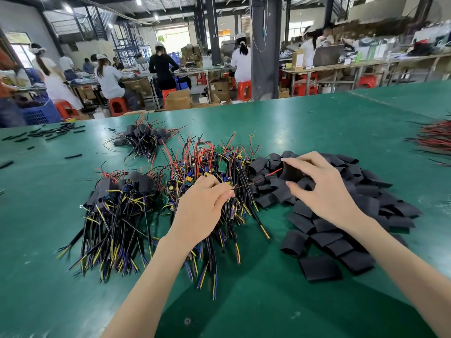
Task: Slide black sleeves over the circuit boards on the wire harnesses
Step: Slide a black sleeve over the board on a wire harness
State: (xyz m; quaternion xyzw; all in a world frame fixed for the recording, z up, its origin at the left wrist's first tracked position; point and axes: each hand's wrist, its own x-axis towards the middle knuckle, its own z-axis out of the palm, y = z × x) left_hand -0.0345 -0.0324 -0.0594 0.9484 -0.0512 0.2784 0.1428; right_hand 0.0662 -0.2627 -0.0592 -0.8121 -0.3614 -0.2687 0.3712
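Black sleeves [329,242] lie heaped on the right of the desk [317,123]. Our left hand [202,206] pinches a harness lead [258,179]; our right hand [327,191] grips one sleeve [290,172] near its tip. Two small bundles [127,189] look sleeved; the bigger bare-board pile [214,162] remains.

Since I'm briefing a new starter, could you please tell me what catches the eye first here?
At centre, the left hand pinches a thin wire pointing at a black sleeve gripped by the right hand. Behind lies a tangle of bare harnesses, with a heap of loose sleeves to its right.
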